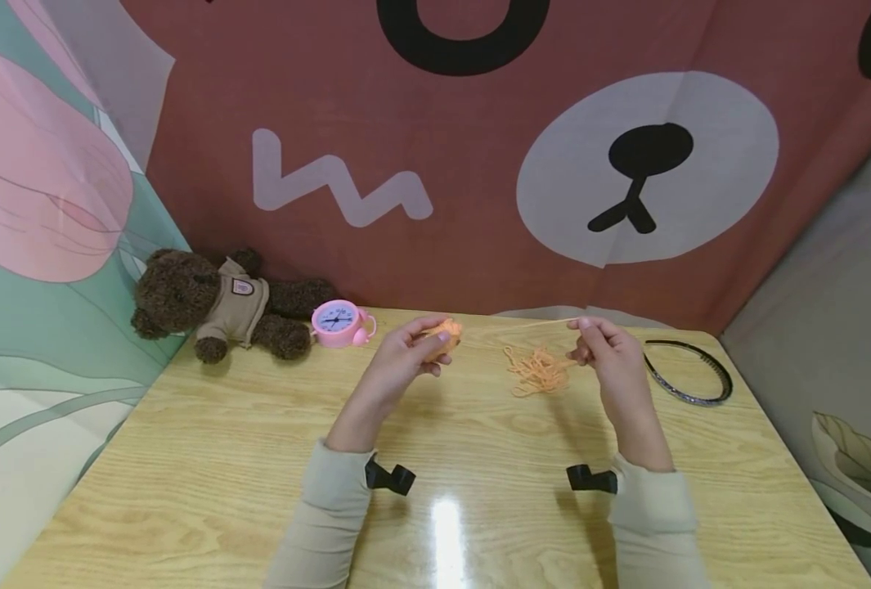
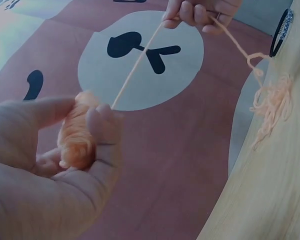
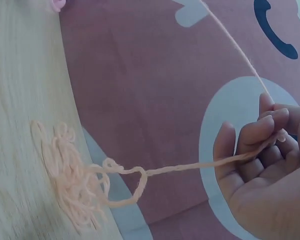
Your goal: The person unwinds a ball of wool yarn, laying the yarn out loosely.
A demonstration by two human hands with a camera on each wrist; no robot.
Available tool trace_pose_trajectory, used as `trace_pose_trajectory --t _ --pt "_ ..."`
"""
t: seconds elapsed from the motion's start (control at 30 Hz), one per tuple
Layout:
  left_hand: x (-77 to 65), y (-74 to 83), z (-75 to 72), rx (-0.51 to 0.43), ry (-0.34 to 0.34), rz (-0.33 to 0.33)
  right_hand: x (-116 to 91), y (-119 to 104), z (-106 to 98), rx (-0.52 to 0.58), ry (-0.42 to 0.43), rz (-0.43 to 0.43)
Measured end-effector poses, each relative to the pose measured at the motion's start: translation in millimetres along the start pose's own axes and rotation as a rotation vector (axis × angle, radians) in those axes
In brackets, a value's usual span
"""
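Note:
My left hand (image 1: 406,348) grips a small wound ball of orange yarn (image 2: 77,132) between thumb and fingers, raised over the table. From the ball a strand of yarn (image 2: 137,62) runs taut across to my right hand (image 1: 608,343), which pinches it between thumb and forefinger. In the right wrist view the strand continues through the curled fingers (image 3: 255,132) and out below them. It leads to a loose tangled heap of the same yarn (image 1: 540,372), lying on the table between the two hands, nearer the right one.
The wooden table (image 1: 494,466) reaches back to a printed bear backdrop (image 1: 464,229). A brown teddy bear (image 1: 240,303) in a beige shirt lies at the back left beside a pink alarm clock (image 1: 337,323). To the right of my right hand lies a black headband (image 1: 700,401).

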State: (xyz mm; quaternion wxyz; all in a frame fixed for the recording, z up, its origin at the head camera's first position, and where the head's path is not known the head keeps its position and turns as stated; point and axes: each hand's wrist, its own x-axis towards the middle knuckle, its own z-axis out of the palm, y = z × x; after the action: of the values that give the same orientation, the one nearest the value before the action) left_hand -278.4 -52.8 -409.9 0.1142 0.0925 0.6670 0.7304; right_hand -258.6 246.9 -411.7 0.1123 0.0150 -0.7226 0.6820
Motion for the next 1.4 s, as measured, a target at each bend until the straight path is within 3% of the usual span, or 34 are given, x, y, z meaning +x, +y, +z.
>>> trace_pose_trajectory --t 0.13,0.27,0.47,0.63,0.83,1.1,1.23,1.4 --pt "-1.0 0.4 -1.5 0.067 -0.049 -0.021 1 -1 -5 0.095 0.062 0.020" --pt "-0.8 1.0 -3.8 0.063 -0.001 -0.029 1 -1 -10 0.197 0.135 0.038" --pt "0.5 2.5 -9.7 -0.024 0.105 0.001 3 -1 -28 0.277 0.248 0.052" --pt "-0.4 3.1 -13.0 -0.019 0.071 0.026 2 -1 -48 0.346 0.368 0.074" --pt "-1.6 2.3 -13.0 0.084 0.000 0.036 1 -1 -58 0.389 0.390 0.092" --pt "-1.4 1.3 -16.8 0.177 0.084 0.022 0 -3 -57 0.421 0.421 0.077" --pt "-0.1 2.3 -20.1 0.131 0.152 0.012 1 -2 -59 0.440 0.453 0.080" --pt "2.0 4.0 -19.7 0.003 0.196 0.020 5 0 -62 0.469 0.534 0.099"
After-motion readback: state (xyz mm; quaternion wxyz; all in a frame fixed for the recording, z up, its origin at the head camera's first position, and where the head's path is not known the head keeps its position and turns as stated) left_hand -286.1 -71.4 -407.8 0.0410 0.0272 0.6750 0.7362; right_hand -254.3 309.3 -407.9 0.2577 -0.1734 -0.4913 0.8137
